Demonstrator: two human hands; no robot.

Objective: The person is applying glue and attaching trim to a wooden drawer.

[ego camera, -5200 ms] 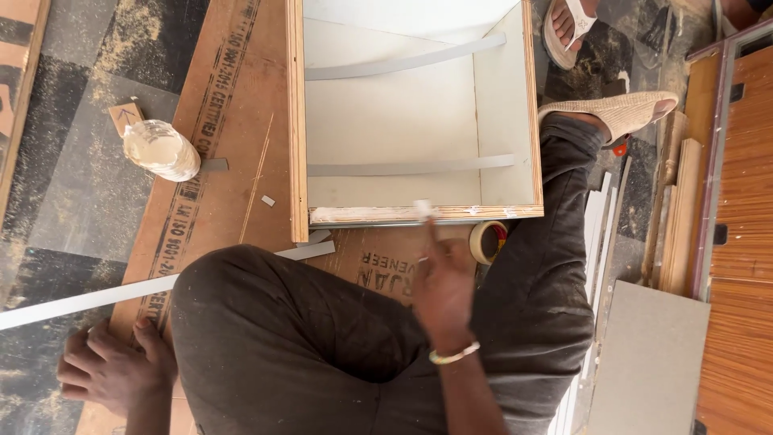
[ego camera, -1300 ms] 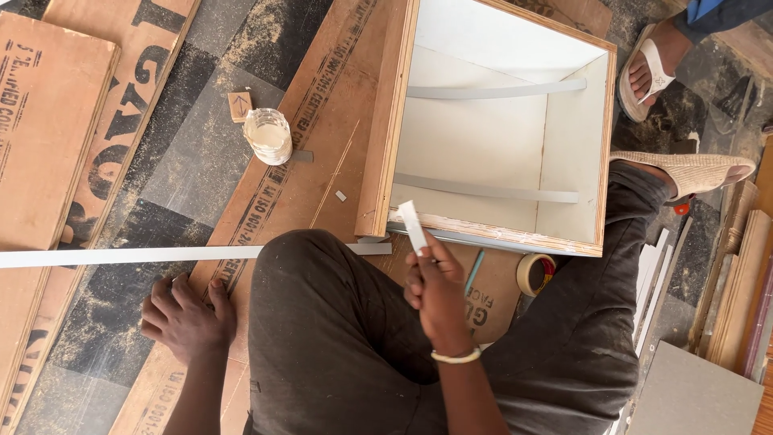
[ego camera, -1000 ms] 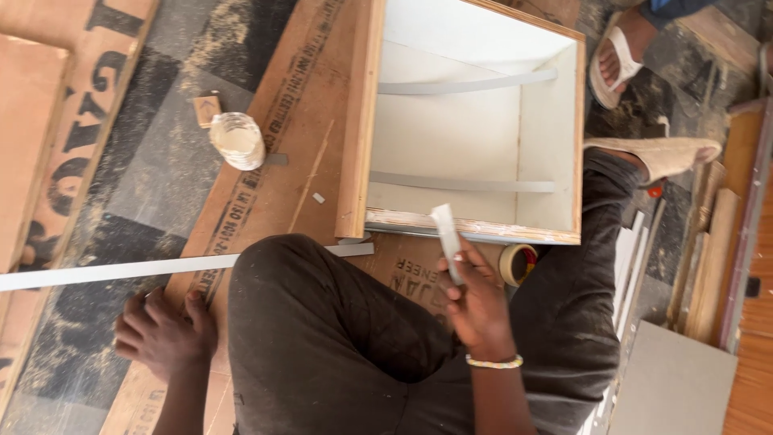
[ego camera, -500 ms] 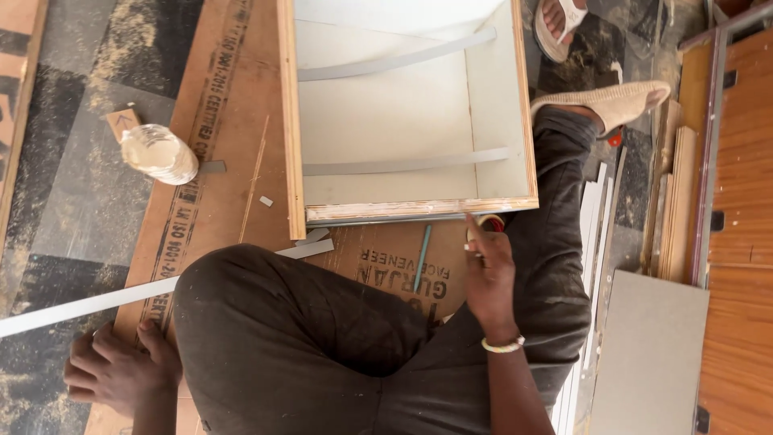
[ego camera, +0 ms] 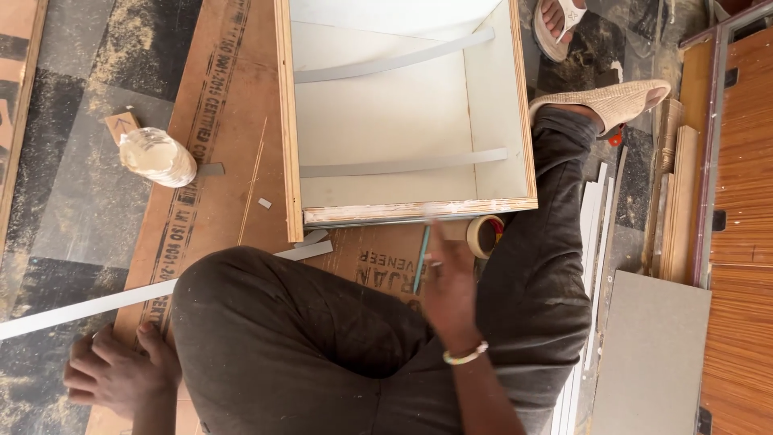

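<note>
Presently | edge-banding step, we judge | right hand blurred below white plywood-edged cabinet box, grip unclear | left hand loosely curled, pressing floor | next: steady, aligned pressing along its glued front edge

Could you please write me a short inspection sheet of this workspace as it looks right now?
Surface: brown board sheet laid over a dark, dusty floor.
Job's things: open white-lined box with plywood edges; two grey strips inside it; long white strip across the floor.
Clutter: tape roll, plastic-wrapped jar, small wood block, offcuts.
Hands: left hand rests on the floor beside the white strip; right hand, blurred, near the box's front edge, grip unclear.
Cables: nothing seen.
Surroundings: stacked panels at right; another person's sandalled foot.
</note>
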